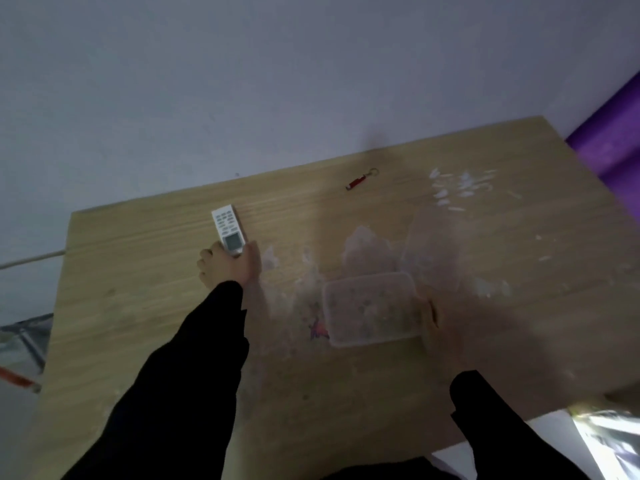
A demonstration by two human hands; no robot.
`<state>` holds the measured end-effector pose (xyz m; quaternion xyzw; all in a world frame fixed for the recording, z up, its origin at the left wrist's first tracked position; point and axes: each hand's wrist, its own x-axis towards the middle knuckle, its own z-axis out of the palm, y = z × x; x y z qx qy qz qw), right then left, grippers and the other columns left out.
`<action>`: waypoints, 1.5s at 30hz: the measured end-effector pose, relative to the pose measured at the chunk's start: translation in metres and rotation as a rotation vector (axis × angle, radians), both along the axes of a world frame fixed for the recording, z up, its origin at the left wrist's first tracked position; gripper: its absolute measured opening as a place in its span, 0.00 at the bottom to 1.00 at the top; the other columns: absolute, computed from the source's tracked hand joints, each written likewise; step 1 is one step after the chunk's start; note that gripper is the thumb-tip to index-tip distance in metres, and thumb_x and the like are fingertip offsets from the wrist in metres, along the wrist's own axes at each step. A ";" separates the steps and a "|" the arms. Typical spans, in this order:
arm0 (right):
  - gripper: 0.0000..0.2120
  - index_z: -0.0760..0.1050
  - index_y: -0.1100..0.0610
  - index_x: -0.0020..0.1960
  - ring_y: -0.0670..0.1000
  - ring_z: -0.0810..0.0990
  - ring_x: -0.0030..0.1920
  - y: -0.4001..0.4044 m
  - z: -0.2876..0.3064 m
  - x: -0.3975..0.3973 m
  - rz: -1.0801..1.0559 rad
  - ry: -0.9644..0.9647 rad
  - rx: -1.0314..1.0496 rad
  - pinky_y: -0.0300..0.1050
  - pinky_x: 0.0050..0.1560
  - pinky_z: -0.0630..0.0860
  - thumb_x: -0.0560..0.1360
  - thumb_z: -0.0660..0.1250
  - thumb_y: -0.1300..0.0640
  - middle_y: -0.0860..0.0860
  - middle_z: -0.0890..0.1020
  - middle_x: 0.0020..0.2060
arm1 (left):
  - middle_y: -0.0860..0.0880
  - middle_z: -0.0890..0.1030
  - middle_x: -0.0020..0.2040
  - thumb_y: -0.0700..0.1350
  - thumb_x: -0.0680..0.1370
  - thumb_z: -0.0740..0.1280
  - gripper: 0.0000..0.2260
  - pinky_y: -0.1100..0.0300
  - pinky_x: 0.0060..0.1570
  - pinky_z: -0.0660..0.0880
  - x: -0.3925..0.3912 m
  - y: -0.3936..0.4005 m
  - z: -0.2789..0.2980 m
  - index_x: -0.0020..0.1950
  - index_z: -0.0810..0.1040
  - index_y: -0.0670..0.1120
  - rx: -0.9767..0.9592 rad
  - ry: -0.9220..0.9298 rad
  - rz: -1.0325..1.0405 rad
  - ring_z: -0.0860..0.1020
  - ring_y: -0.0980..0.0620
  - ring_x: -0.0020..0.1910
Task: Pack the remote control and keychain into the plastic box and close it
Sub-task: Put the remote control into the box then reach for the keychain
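A white remote control (pixel 228 230) lies on the wooden table (pixel 138 306), left of the middle, with its display end toward me. My left hand (pixel 230 266) is closed around that near end. The clear plastic box (pixel 372 308) sits open in the middle of the table. My right hand (pixel 438 323), badly blurred, rests against the box's right rim with the thumb over the edge. Just behind the box, a faint translucent shape (pixel 431 251) looks like the lid. The red keychain (pixel 360 180) with its metal ring lies apart, near the table's far edge.
White smears and scraps (pixel 457 188) mark the table's far right area. A purple surface (pixel 616 133) stands past the right corner. A grey wall runs behind the table. Something shiny (pixel 609 434) lies at the near right edge.
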<state>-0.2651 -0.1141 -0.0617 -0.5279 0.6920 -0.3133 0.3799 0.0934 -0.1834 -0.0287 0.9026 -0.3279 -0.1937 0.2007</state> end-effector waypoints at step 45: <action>0.24 0.59 0.56 0.73 0.56 0.72 0.65 -0.003 0.012 -0.042 0.560 0.264 -0.088 0.51 0.63 0.71 0.78 0.59 0.58 0.57 0.70 0.69 | 0.46 0.78 0.57 0.49 0.71 0.67 0.18 0.51 0.57 0.66 -0.174 0.100 0.019 0.59 0.74 0.48 0.147 -0.154 -0.836 0.74 0.44 0.58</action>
